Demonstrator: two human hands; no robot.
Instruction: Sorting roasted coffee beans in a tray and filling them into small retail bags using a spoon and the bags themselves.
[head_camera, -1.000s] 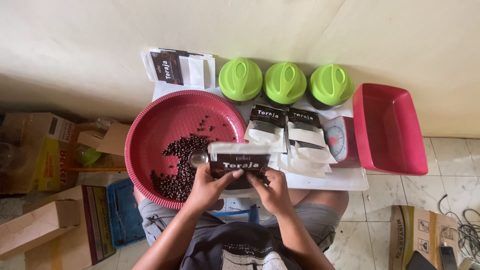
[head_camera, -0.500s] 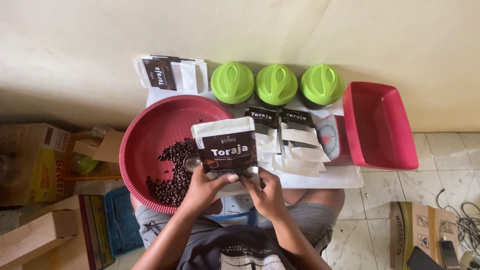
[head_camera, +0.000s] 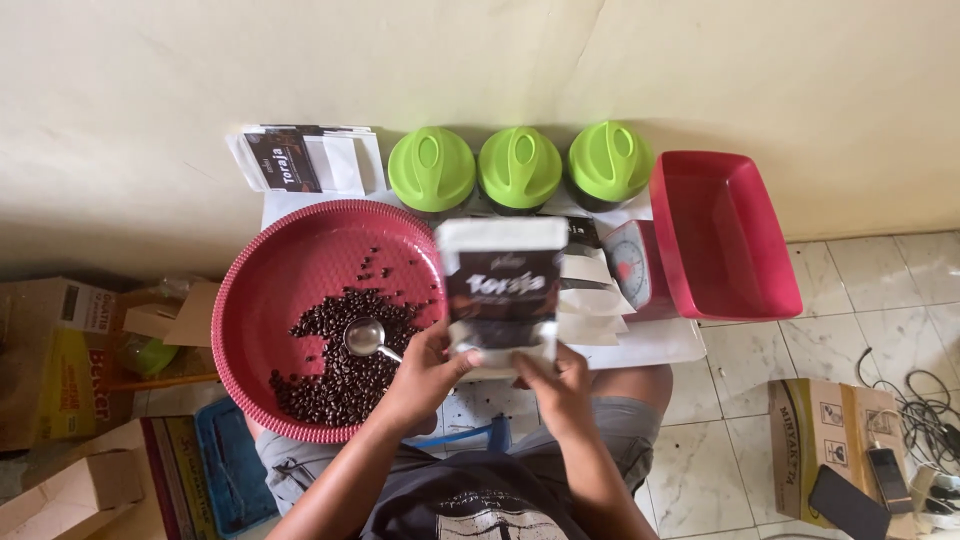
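A white pouch with a black label (head_camera: 502, 282) stands upright in front of me, blurred, held at its lower edge from both sides. My left hand (head_camera: 425, 372) grips its lower left corner, and my right hand (head_camera: 556, 386) grips the lower right. To the left lies a round red basket tray (head_camera: 300, 262) with dark coffee beans (head_camera: 340, 368) heaped in its near half. A small metal scoop (head_camera: 365, 337) rests on the beans, close to my left hand. More pouches of the same kind (head_camera: 590, 300) lie flat behind the held one.
Three jars with green lids (head_camera: 517, 167) stand against the wall. A red rectangular tub (head_camera: 722, 235) sits at the right beside a small scale (head_camera: 632, 265). A stack of pouches (head_camera: 305, 159) lies at the back left. Cardboard boxes (head_camera: 60, 360) are at the left, another box (head_camera: 835, 440) and a phone (head_camera: 848, 500) at the right.
The pouch went from lying low over the tray's edge to standing upright, then shifted to the right and closer to the camera. Both hands kept hold of it.
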